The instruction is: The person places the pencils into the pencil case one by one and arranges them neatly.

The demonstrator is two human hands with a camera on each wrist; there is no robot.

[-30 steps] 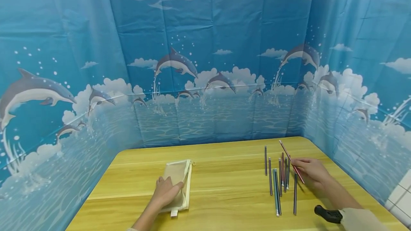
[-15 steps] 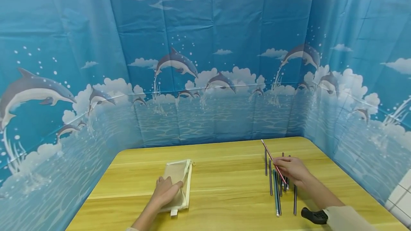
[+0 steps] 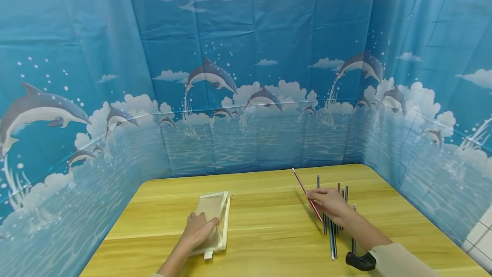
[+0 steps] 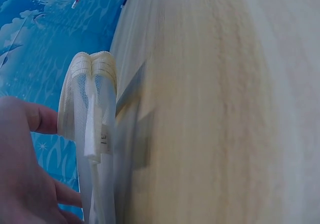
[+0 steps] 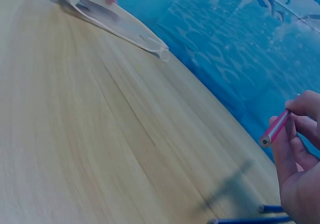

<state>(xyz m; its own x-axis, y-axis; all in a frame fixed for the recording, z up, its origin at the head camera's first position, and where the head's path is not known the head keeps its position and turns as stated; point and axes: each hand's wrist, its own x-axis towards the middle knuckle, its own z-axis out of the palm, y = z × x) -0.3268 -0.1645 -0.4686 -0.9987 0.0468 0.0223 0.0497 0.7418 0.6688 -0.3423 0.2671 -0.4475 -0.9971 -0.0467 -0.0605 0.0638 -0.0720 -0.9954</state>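
My left hand (image 3: 198, 231) lies over a pale mesh zip pouch (image 3: 210, 202) on the table. Its thumb and fingers grip the pouch, the thumb at the zip edge. The left wrist view shows two zip edges of the pouch (image 4: 82, 96) close together beside the hand (image 4: 20, 159). A pink-red pencil (image 3: 299, 180) slants above the table, pinched by my right hand (image 3: 331, 204) between thumb and fingertips. In the right wrist view the unsharpened end of this pencil (image 5: 274, 129) faces the camera. Several dark pencils and a teal pencil (image 3: 332, 238) lie under and around the right hand, partly hidden.
The yellow wooden table (image 3: 265, 225) ends at a blue dolphin-print curtain (image 3: 246, 140) at the back and sides. A black device (image 3: 361, 261) sits at my right sleeve. Bare wood spans the gap between pouch and pencils.
My right hand has moved left with the pink-red pencil, passing over the loose pencils to their left side. My left hand and the pouch have stayed put.
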